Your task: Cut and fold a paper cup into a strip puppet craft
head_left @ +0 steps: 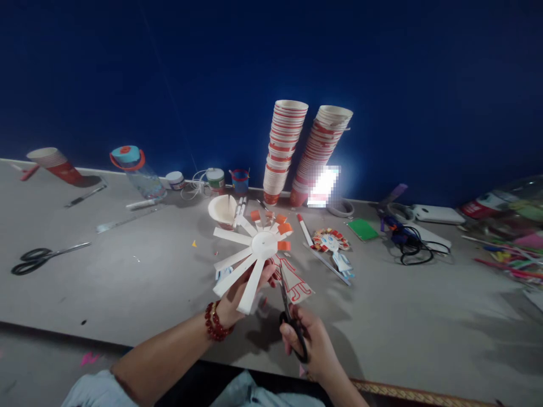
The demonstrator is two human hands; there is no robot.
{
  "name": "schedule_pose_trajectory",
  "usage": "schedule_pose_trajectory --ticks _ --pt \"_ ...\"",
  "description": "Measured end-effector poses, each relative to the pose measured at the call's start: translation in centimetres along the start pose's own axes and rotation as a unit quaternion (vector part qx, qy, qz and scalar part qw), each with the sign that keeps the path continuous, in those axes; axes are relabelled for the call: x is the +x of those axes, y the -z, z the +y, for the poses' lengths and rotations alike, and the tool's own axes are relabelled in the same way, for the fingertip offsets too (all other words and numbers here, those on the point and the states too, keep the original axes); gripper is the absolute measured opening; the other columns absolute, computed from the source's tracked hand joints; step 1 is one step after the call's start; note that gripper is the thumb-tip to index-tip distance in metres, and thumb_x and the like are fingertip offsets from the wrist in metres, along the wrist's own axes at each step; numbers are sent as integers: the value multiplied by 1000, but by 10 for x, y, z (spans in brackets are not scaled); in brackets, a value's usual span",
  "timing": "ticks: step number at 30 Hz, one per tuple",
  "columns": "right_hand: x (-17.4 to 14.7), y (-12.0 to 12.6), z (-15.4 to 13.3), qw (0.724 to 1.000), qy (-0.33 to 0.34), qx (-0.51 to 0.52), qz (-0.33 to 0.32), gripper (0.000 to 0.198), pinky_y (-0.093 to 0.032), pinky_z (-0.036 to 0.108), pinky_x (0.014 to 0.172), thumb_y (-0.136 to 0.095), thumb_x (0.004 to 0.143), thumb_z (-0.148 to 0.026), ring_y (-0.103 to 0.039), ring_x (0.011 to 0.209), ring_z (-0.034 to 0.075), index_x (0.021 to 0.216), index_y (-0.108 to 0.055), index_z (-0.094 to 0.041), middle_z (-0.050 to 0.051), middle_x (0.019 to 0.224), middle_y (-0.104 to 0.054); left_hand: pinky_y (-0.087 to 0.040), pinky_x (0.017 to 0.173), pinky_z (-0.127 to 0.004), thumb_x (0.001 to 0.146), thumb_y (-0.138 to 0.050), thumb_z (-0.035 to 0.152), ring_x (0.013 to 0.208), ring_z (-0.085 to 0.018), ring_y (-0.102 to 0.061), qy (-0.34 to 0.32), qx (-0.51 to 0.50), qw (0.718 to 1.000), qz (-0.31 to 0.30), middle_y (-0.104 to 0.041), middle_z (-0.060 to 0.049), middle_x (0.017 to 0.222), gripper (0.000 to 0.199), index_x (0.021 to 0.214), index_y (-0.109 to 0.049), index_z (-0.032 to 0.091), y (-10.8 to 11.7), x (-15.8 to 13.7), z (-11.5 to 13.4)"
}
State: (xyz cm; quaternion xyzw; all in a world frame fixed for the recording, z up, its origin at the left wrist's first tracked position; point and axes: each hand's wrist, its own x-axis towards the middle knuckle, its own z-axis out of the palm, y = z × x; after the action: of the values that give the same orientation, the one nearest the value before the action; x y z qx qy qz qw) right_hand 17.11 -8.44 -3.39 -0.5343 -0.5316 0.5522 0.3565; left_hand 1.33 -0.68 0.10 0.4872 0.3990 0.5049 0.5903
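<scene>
A cut paper cup (pixel 263 246) and scissors (pixel 287 308) are being held over the bench (pixel 148 288).
In the head view, the left hand (pixel 232 301) is pinching the cup from below, some fingers hiding behind its long strips. The right hand (pixel 314 334) is gripping the scissors' black handles. The blades are pointing at the red-lined paper drawing (pixel 297 280); I cannot tell if they are touching it.

The left hand (pixel 233 302) holds a white paper cup cut into spread strips (pixel 263 246), some with curled orange ends. The right hand (pixel 313 333) grips black-handled metal scissors (pixel 285 302), with the blades near the left hand. Beyond the hands, two tall stacks of red-and-white paper cups (pixel 283 141) stand on the grey bench (pixel 148 294).
</scene>
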Motion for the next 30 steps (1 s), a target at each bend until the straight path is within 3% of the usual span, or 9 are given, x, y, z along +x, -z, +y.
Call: schedule_pose_trajectory --ticks 9,17,23,30 --pt "-1 5 -8 1000 -13 -18 -10 59 -38 22 43 -60 70 -79 -45 41 11 66 -41 -23 -4 47 -47 -55 61 -31 80 -70 41 62 -15 -59 8 -44 999 9 -63 -1 76 21 78 -65 21 -4 2 -1" --pt "-3 8 -11 999 -42 -9 -24 61 -39 22 44 -60 68 -81 -49 43 11 70 -44 -22 -4 49 -50 -55 64 -32 82 -65 42 61 -16 -59 12 44 999 6 -66 -3 75 22 79 -65 20 -2 2 4" --pt "-16 20 -16 993 -83 2 -85 68 -35 20 41 -56 64 -88 -47 41 9 71 -45 -21 -2 51 -55 -53 65 -33 84 -61 42 61 -17 -57 4 47 999 -1 -65 -2 70 24 75 -62 20 -3 2 3" --pt "-20 33 -18 989 -105 -13 -107 66 -25 17 34 -55 67 -86 -38 34 5 69 -44 -21 -2 47 -58 -52 61 -31 80 -60 39 60 -17 -57 15 72 997 -7 -59 -2 63 25 63 -57 21 -8 2 28"
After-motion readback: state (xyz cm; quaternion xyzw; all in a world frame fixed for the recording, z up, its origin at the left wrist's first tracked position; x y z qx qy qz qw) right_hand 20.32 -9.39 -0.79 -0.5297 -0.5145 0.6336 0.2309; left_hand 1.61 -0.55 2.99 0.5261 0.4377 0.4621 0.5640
